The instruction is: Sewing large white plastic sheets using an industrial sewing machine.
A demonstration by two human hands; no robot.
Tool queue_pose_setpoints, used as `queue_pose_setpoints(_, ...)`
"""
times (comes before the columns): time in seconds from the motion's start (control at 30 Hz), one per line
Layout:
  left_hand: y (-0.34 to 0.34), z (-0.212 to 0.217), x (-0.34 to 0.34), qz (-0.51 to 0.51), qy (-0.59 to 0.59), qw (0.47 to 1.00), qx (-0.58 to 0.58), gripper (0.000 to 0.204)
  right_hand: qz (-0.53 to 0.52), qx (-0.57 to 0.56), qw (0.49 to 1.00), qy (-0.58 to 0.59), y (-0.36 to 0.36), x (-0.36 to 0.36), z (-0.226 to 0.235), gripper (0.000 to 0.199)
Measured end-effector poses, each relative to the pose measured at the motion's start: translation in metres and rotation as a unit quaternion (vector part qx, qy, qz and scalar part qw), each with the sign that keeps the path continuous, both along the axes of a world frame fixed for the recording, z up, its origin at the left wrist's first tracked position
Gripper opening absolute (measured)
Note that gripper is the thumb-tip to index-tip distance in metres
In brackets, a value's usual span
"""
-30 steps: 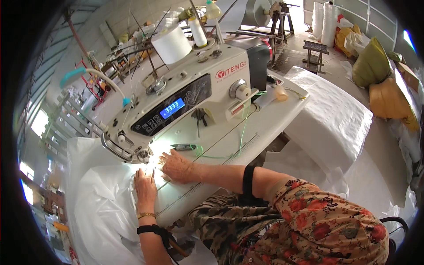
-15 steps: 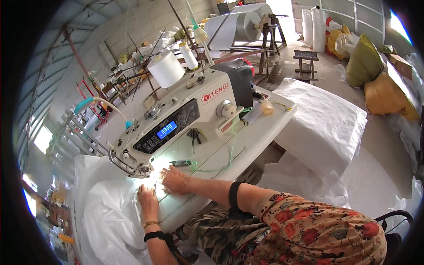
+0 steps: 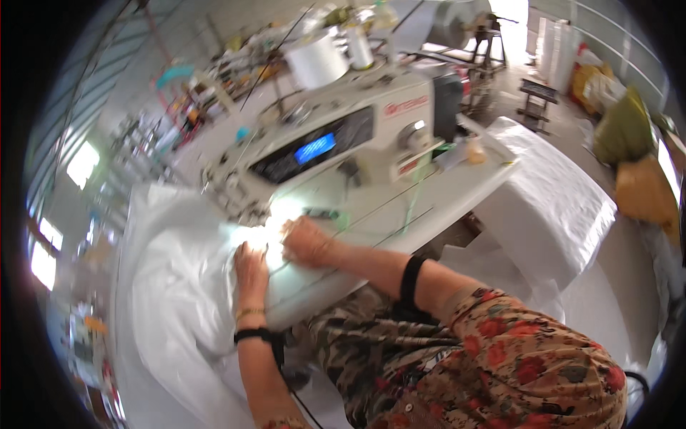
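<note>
Both hands, left hand (image 3: 250, 266) and right hand (image 3: 306, 242), press flat, open-palmed, on white fabric (image 3: 179, 286) by the sewing machine (image 3: 336, 143).

Blue-lit screen (image 3: 315, 148) on dark sewing-machine panel (image 3: 314, 146).

left hand (image 3: 250, 266): flat, palm down, fingers forward | right hand (image 3: 309, 243): flat, palm down, just beside left

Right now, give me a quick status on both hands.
Left hand flat on white fabric. Right hand pressing it beside sewing machine. Nothing blocking.
</note>
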State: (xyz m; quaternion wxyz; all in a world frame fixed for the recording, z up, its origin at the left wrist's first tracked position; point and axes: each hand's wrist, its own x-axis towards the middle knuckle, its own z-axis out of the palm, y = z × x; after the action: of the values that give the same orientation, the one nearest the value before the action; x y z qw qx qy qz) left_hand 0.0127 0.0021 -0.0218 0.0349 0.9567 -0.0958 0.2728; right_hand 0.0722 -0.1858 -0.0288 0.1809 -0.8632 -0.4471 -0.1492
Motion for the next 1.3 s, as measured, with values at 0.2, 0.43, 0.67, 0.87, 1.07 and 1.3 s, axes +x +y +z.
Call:
queue_pose_setpoints(0.2,-0.002,0.003,0.001,0.001,-0.02,1.0,0.008,0.017,0.005,0.005,0.999,-0.049,-0.001,0.0,0.007,0.025)
queue_pose_setpoints(0.43,-0.008,0.011,-0.006,0.044,0.006,0.999,0.002,0.02,-0.103,-0.036,0.986,-0.123,-0.047,-0.003,0.041,0.033)
queue_pose_setpoints(0.67,-0.002,0.004,-0.001,0.032,0.024,0.999,-0.004,0.024,-0.159,-0.121,0.98,0.026,-0.052,0.011,0.045,0.024)
queue_pose_setpoints(0.87,0.003,-0.004,0.004,0.018,-0.006,1.0,-0.011,0.023,-0.091,-0.105,0.99,-0.014,-0.048,0.019,0.042,0.014)
queue_pose_setpoints(1.07,-0.001,0.001,-0.001,0.019,0.002,1.0,-0.011,0.022,-0.103,0.039,0.988,0.109,-0.029,0.012,0.031,0.028)
queue_pose_setpoints(1.3,0.0,0.004,0.0,0.012,0.033,0.999,-0.039,0.023,-0.056,0.014,0.998,0.002,-0.017,0.012,0.017,0.038)
